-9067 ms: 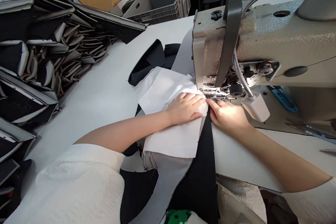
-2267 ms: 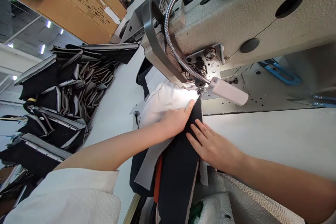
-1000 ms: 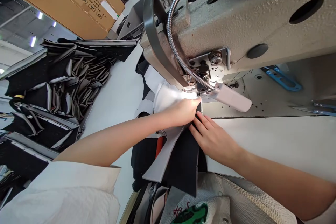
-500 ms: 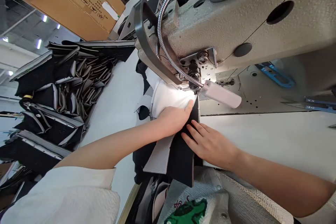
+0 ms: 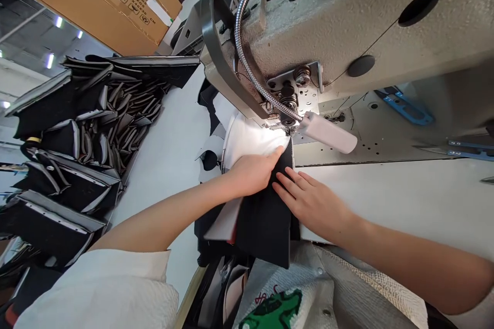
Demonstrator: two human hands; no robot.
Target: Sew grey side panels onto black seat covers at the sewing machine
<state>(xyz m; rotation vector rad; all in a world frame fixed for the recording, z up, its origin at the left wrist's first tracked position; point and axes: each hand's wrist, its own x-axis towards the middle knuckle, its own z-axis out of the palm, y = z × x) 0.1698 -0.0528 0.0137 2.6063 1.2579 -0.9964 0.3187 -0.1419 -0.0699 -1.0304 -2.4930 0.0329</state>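
Observation:
A fabric piece, white on top with a black strip along its right side, lies under the presser foot of a sewing machine. My left hand is closed on this piece, one digit stretched toward the presser foot and the others curled and mostly hidden. Flat on the right edge of the black strip rests my right hand, fingers spread. The strip's lower end hangs over the table's front edge. A lamp head on a bendable metal tube lights the stitching spot.
Blue thread snips lie on the machine bed, with a second blue-handled pair farther right. Stacked black and grey padded pieces fill the left side. Behind them stands a cardboard box. The white tabletop extends to the right.
The black strip's lower end has swung slightly right, and the grey flap beside it has shifted left, showing a bit of red. My right hand has slid slightly up and right.

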